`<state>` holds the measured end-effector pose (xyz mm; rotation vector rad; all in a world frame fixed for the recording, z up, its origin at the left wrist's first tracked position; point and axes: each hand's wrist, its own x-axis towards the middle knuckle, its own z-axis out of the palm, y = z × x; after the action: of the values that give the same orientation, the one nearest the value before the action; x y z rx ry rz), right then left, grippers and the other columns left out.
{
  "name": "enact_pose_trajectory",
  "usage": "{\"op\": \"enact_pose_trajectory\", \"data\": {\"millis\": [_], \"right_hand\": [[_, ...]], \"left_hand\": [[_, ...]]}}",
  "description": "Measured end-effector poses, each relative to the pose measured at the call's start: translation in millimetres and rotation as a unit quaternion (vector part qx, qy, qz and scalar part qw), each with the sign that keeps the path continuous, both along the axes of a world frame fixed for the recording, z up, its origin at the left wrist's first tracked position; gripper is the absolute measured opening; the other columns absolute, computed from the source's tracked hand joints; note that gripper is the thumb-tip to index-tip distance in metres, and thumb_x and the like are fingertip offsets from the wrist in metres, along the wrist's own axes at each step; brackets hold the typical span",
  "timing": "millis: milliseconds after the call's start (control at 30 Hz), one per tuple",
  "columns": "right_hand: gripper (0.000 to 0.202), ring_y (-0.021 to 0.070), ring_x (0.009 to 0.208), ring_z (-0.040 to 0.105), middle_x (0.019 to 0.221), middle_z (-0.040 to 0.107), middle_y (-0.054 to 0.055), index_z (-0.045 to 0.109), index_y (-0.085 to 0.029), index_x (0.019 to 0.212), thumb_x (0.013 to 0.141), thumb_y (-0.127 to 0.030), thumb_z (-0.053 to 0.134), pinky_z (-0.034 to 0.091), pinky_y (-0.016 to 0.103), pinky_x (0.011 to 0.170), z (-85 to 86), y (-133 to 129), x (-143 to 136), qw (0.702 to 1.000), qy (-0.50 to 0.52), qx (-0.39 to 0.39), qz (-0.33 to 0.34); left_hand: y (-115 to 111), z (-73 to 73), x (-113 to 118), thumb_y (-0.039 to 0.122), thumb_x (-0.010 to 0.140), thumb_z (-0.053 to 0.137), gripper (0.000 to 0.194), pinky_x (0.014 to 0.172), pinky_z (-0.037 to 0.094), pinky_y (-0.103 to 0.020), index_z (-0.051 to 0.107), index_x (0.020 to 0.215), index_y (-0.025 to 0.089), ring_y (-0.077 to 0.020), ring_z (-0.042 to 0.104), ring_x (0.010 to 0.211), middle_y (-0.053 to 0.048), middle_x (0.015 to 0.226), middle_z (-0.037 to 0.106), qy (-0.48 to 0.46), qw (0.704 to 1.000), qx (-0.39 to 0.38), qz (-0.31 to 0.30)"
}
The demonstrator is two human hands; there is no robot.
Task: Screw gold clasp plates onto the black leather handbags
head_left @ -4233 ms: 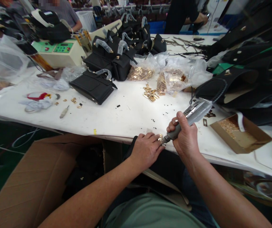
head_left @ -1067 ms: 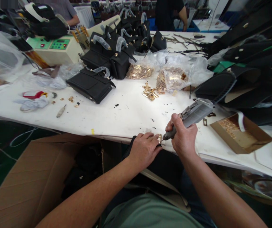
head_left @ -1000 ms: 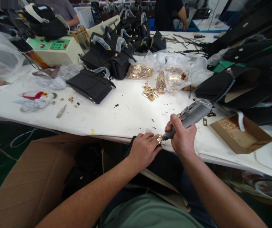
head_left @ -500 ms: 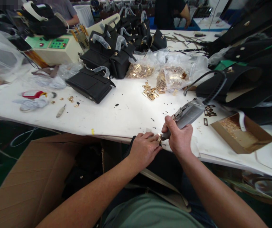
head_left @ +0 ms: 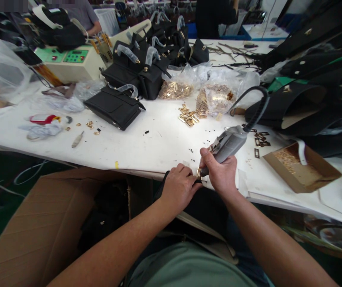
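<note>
My right hand (head_left: 222, 173) is wrapped round a grey electric screwdriver (head_left: 232, 142), its cable rising from the back end. The tool's tip points down and left onto a small gold metal fitting (head_left: 199, 173) at the table's front edge. My left hand (head_left: 179, 184) is closed over the black bag (head_left: 208, 205) that hangs at the edge, its fingertips beside the fitting. What exactly lies under those fingers is hidden. A loose pile of gold fittings (head_left: 188, 115) lies on the table beyond the tool.
A cardboard tray (head_left: 317, 175) of small gold parts stands at right, near dark rectangular frames (head_left: 260, 138). Finished-looking black handbags (head_left: 114, 105) and plastic bags of gold hardware (head_left: 175, 89) sit behind. A large cardboard box (head_left: 36, 227) stands below left. Two people are across the table.
The screwdriver has swung more upright and moved slightly left with my right hand. My left hand stays nearly in place at the table's edge.
</note>
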<state>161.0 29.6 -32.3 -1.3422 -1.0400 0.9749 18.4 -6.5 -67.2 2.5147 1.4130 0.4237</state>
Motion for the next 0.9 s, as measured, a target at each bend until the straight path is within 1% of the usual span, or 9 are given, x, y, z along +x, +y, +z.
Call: {"op": "enact_pose_trajectory", "data": {"millis": [133, 233, 367, 467, 600, 733, 800, 900], "right_hand": [[0.047, 0.0124, 0.044, 0.052, 0.051, 0.059, 0.001, 0.059, -0.017, 0.061, 0.08, -0.056, 0.076, 0.044, 0.023, 0.042, -3.6, 0, 2, 1.0, 0.006, -0.001, -0.003], [0.047, 0.0125, 0.044, 0.052, 0.05, 0.058, 0.001, 0.058, -0.017, 0.061, 0.08, -0.056, 0.077, 0.043, 0.023, 0.042, -3.0, 0, 2, 1.0, 0.012, -0.002, -0.005], [0.047, 0.0127, 0.044, 0.052, 0.049, 0.057, 0.001, 0.058, -0.017, 0.059, 0.079, -0.056, 0.076, 0.043, 0.023, 0.042, 0.3, 0, 3, 1.0, 0.015, 0.001, 0.0], [0.046, 0.0131, 0.044, 0.052, 0.049, 0.057, 0.001, 0.058, -0.017, 0.058, 0.079, -0.054, 0.076, 0.044, 0.023, 0.043, 1.8, 1, 3, 1.0, 0.007, -0.001, 0.004], [0.039, 0.0126, 0.046, 0.052, 0.05, 0.057, 0.0, 0.057, -0.018, 0.058, 0.08, -0.046, 0.073, 0.045, 0.024, 0.046, 2.0, 1, 3, 0.999, -0.011, -0.002, 0.03], [0.032, 0.0114, 0.046, 0.049, 0.05, 0.053, -0.002, 0.055, -0.019, 0.057, 0.078, -0.037, 0.069, 0.043, 0.023, 0.046, -1.4, 1, 0, 0.996, -0.056, 0.002, 0.073], [0.029, 0.0106, 0.047, 0.047, 0.051, 0.053, -0.004, 0.055, -0.019, 0.057, 0.076, -0.035, 0.071, 0.04, 0.022, 0.045, -5.0, 2, -2, 0.992, -0.081, 0.021, 0.094], [0.03, 0.0098, 0.048, 0.045, 0.052, 0.051, -0.005, 0.054, -0.019, 0.058, 0.073, -0.035, 0.074, 0.039, 0.021, 0.044, -9.5, 3, -2, 0.989, -0.094, 0.043, 0.102]], "left_hand": [[-7, 5.8, 9, 0.039, 0.091, 0.072, 0.016, 0.08, 0.044, -0.044, 0.075, 0.093, 0.023, -0.0266, 0.055, 0.101, -0.006, 0.099, 0.069, 0.015, 0.999, -0.006, 0.051], [-10, 5.6, 12, 0.036, 0.091, 0.073, 0.013, 0.081, 0.042, -0.044, 0.075, 0.092, 0.024, -0.026, 0.056, 0.1, -0.005, 0.1, 0.07, 0.009, 0.998, -0.011, 0.067], [-11, 5.1, 13, 0.035, 0.092, 0.071, 0.013, 0.08, 0.04, -0.045, 0.076, 0.097, 0.024, -0.0258, 0.056, 0.1, -0.004, 0.101, 0.07, 0.023, 0.998, -0.008, 0.064], [-9, 5.6, 12, 0.037, 0.092, 0.071, 0.015, 0.08, 0.04, -0.044, 0.076, 0.097, 0.024, -0.0256, 0.056, 0.099, -0.004, 0.101, 0.071, 0.031, 0.998, -0.01, 0.058], [-7, 4.5, 11, 0.039, 0.092, 0.071, 0.015, 0.081, 0.04, -0.044, 0.076, 0.096, 0.024, -0.0251, 0.056, 0.099, -0.004, 0.101, 0.071, 0.027, 0.998, -0.011, 0.056], [-7, 0.9, 10, 0.041, 0.094, 0.067, 0.018, 0.079, 0.04, -0.044, 0.076, 0.094, 0.025, -0.0262, 0.056, 0.099, -0.004, 0.102, 0.071, 0.031, 0.998, 0.0, 0.057], [-7, -1.0, 10, 0.041, 0.094, 0.067, 0.018, 0.079, 0.04, -0.044, 0.075, 0.094, 0.025, -0.0268, 0.055, 0.099, -0.004, 0.102, 0.071, 0.032, 0.998, 0.003, 0.058], [-7, -2.8, 10, 0.042, 0.094, 0.067, 0.019, 0.078, 0.041, -0.044, 0.075, 0.098, 0.025, -0.0271, 0.055, 0.099, -0.005, 0.106, 0.071, 0.028, 0.998, 0.005, 0.056]]}}
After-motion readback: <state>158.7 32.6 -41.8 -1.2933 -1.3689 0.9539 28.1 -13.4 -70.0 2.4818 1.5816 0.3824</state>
